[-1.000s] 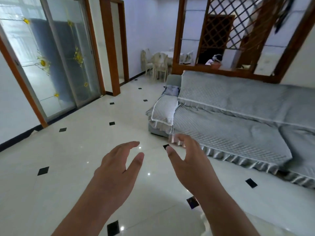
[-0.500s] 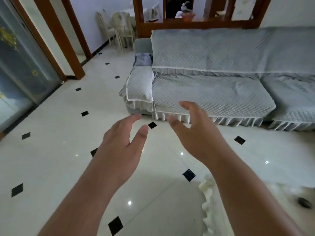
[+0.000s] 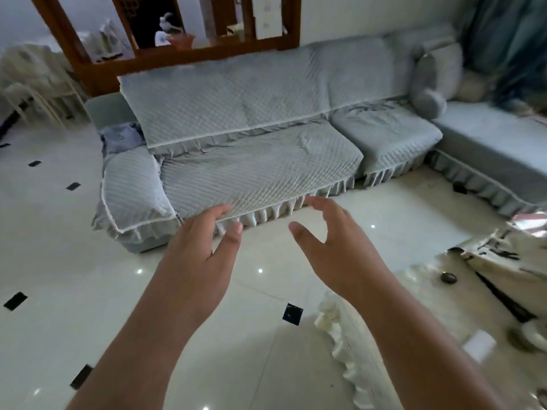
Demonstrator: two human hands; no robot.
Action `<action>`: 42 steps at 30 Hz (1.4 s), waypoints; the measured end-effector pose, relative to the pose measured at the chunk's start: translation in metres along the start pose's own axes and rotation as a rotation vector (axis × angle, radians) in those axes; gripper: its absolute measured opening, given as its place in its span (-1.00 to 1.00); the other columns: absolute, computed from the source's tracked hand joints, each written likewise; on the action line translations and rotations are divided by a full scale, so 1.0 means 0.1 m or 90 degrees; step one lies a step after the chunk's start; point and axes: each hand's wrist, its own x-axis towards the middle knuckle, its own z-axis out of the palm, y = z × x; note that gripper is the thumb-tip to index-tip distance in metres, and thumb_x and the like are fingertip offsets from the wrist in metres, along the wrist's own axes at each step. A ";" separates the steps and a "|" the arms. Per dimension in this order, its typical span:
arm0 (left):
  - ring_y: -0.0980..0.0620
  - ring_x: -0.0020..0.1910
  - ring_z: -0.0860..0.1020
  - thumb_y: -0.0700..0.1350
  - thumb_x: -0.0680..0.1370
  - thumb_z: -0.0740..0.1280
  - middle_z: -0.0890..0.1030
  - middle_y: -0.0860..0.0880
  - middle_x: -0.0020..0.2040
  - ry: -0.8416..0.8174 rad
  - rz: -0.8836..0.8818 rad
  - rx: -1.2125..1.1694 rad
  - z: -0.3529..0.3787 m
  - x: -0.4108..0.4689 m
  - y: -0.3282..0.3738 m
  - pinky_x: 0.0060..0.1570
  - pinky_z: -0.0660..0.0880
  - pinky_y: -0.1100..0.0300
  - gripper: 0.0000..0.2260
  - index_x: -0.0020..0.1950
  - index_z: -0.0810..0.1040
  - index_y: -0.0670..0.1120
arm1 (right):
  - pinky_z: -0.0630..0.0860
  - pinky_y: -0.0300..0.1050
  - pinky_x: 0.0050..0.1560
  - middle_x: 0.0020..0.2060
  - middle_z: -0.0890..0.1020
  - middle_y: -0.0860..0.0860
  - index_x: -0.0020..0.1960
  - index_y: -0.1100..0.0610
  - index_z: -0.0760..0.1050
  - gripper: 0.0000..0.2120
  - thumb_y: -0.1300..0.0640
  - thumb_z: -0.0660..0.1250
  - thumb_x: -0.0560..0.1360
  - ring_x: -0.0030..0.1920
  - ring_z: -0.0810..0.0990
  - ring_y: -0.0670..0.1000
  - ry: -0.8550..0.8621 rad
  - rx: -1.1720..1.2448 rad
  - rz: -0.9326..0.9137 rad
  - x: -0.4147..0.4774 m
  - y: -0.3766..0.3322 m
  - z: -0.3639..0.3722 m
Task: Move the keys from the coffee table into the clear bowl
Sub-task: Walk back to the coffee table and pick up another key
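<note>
- We see both of the person's bare hands raised in mid-air over the floor, which is pale, glossy tile with small black diamond insets.
- The left hand has its fingers loosely spread and its thumb apart from them; it holds nothing.
- The right hand is cupped, thumb and fingers curved toward each other with a clear gap between them; it too grips nothing.
- We take the grey sofa as our landmark: both hands hover in front of its frilled front edge, the left hand before the seat beside the armrest, the right hand further along the same seat, and neither touches the fabric.
- The sofa wears a quilted grey cover, and a grey cushion leans at its far corner where the second section turns toward us.
- To the right of the sofa's front, below the right forearm, lies the coffee table, a glossy, reflective top with a white ruffled edge.
- On that table top a small dark round object rests; it is too blurred for us to tell what it is.
- We cannot make out the keys anywhere on the table, nor the clear bowl; the table's right part is smeared by blur.
- Behind the sofa stands a brown wooden partition.
</note>
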 end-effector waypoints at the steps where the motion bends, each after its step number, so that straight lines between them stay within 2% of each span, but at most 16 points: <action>1: 0.14 0.29 0.43 0.27 0.55 0.14 0.44 0.21 0.34 -0.022 0.014 -0.001 0.01 0.13 -0.01 0.26 0.34 0.09 -0.62 0.36 0.37 0.30 | 0.32 -0.17 0.12 0.41 0.36 -0.22 0.43 -0.22 0.25 -0.46 -0.30 0.23 0.49 0.24 0.43 -0.18 0.023 -0.002 0.021 0.03 0.01 0.00; 3: 0.13 0.29 0.43 0.27 0.54 0.14 0.44 0.21 0.33 -0.066 0.048 -0.008 0.05 0.36 -0.01 0.29 0.36 0.02 -0.61 0.36 0.37 0.29 | 0.31 -0.19 0.11 0.40 0.36 -0.24 0.43 -0.22 0.26 -0.47 -0.29 0.22 0.50 0.23 0.42 -0.20 0.072 -0.006 0.062 0.07 0.03 -0.01; 5: 0.17 0.31 0.39 0.26 0.55 0.15 0.42 0.22 0.29 -0.100 0.086 -0.007 0.13 0.57 0.00 0.29 0.34 0.05 -0.63 0.36 0.38 0.28 | 0.29 -0.20 0.11 0.39 0.37 -0.23 0.43 -0.22 0.27 -0.48 -0.29 0.22 0.50 0.27 0.42 -0.19 0.122 -0.008 0.101 0.08 0.08 -0.04; 9: 0.17 0.32 0.37 0.23 0.57 0.16 0.39 0.24 0.23 -0.172 0.148 0.001 0.40 0.84 0.05 0.28 0.32 0.08 -0.63 0.37 0.39 0.25 | 0.27 -0.33 0.04 0.36 0.39 -0.25 0.43 -0.22 0.27 -0.49 -0.27 0.23 0.51 0.20 0.36 -0.29 0.189 -0.021 0.168 0.01 0.28 -0.15; 13: 0.15 0.34 0.37 0.21 0.56 0.17 0.39 0.23 0.28 -0.239 0.201 0.000 0.71 0.97 0.22 0.28 0.30 0.10 -0.62 0.37 0.40 0.22 | 0.25 -0.23 0.17 0.40 0.38 -0.22 0.45 -0.20 0.26 -0.47 -0.27 0.24 0.52 0.35 0.35 -0.18 0.250 -0.029 0.241 -0.05 0.52 -0.33; 17: 0.07 0.32 0.41 0.23 0.55 0.14 0.43 0.17 0.33 -0.291 0.227 0.010 1.06 1.08 0.44 0.29 0.37 -0.06 -0.61 0.37 0.38 0.25 | 0.28 -0.19 0.19 0.40 0.39 -0.22 0.45 -0.20 0.26 -0.46 -0.27 0.25 0.51 0.32 0.37 -0.20 0.295 -0.015 0.285 -0.10 0.83 -0.53; 19: 0.07 0.29 0.43 0.22 0.56 0.14 0.43 0.16 0.31 -0.308 0.247 0.013 1.29 1.13 0.56 0.25 0.38 0.00 -0.61 0.38 0.38 0.23 | 0.29 -0.18 0.16 0.40 0.40 -0.21 0.45 -0.20 0.26 -0.45 -0.28 0.24 0.51 0.24 0.39 -0.22 0.314 -0.007 0.307 -0.11 1.04 -0.64; 21: 0.11 0.30 0.41 0.21 0.56 0.15 0.43 0.16 0.33 -0.321 0.266 0.019 1.53 1.17 0.68 0.24 0.35 0.05 -0.60 0.39 0.38 0.22 | 0.32 -0.16 0.14 0.39 0.42 -0.19 0.44 -0.19 0.28 -0.46 -0.28 0.24 0.51 0.26 0.40 -0.19 0.330 0.001 0.325 -0.10 1.25 -0.76; 23: 0.13 0.32 0.40 0.22 0.57 0.14 0.42 0.16 0.37 -0.343 0.276 0.030 1.77 1.21 0.81 0.26 0.37 0.03 -0.61 0.39 0.36 0.24 | 0.34 -0.14 0.14 0.37 0.44 -0.17 0.43 -0.17 0.29 -0.47 -0.27 0.25 0.51 0.33 0.40 -0.14 0.343 0.004 0.342 -0.07 1.47 -0.89; 27: 0.15 0.34 0.36 0.27 0.56 0.11 0.38 0.24 0.35 -0.384 0.289 0.048 2.28 1.27 1.05 0.25 0.36 -0.01 -0.64 0.36 0.29 0.35 | 0.37 -0.13 0.14 0.36 0.45 -0.17 0.43 -0.16 0.31 -0.48 -0.25 0.26 0.51 0.23 0.44 -0.18 0.365 0.014 0.364 -0.02 1.87 -1.16; 30: 0.15 0.36 0.34 0.25 0.57 0.11 0.38 0.24 0.35 -0.407 0.302 0.057 2.64 1.28 1.20 0.23 0.36 -0.02 -0.64 0.37 0.29 0.32 | 0.35 -0.14 0.19 0.39 0.42 -0.16 0.45 -0.14 0.30 -0.46 -0.24 0.27 0.52 0.32 0.41 -0.15 0.370 0.011 0.386 -0.01 2.14 -1.34; 34: 0.15 0.38 0.33 0.23 0.59 0.12 0.38 0.25 0.36 -0.461 0.307 0.076 3.11 1.28 1.35 0.30 0.36 -0.09 -0.63 0.39 0.32 0.27 | 0.33 -0.17 0.07 0.37 0.43 -0.18 0.43 -0.13 0.31 -0.48 -0.24 0.26 0.52 0.04 0.44 -0.27 0.394 0.036 0.424 -0.04 2.47 -1.47; 35: 0.15 0.38 0.33 0.22 0.59 0.13 0.36 0.27 0.33 -0.474 0.311 0.079 3.22 1.28 1.38 0.31 0.36 -0.11 -0.63 0.40 0.32 0.27 | 0.34 -0.16 0.07 0.37 0.43 -0.18 0.43 -0.12 0.32 -0.49 -0.22 0.27 0.52 0.03 0.44 -0.27 0.399 0.040 0.433 -0.04 2.55 -1.48; 37: 0.13 0.38 0.33 0.22 0.59 0.13 0.35 0.28 0.29 -0.497 0.319 0.083 3.46 1.29 1.43 0.31 0.35 -0.13 -0.63 0.40 0.32 0.26 | 0.35 -0.14 0.11 0.37 0.44 -0.16 0.43 -0.10 0.33 -0.50 -0.20 0.27 0.53 0.12 0.43 -0.25 0.408 0.043 0.456 -0.06 2.72 -1.49; 39: 0.12 0.39 0.33 0.21 0.59 0.13 0.38 0.23 0.35 -0.525 0.331 0.088 3.72 1.30 1.46 0.32 0.34 -0.15 -0.63 0.40 0.32 0.25 | 0.38 -0.10 0.17 0.36 0.44 -0.14 0.43 -0.08 0.33 -0.49 -0.20 0.27 0.54 0.27 0.42 -0.16 0.420 0.042 0.483 -0.08 2.89 -1.47; 42: 0.12 0.39 0.33 0.22 0.59 0.11 0.40 0.20 0.38 -0.572 0.351 0.098 4.08 1.30 1.46 0.32 0.35 -0.17 -0.62 0.41 0.31 0.25 | 0.42 -0.02 0.24 0.34 0.44 -0.12 0.42 -0.07 0.34 -0.51 -0.19 0.26 0.53 0.33 0.40 -0.10 0.444 0.051 0.525 -0.11 3.12 -1.40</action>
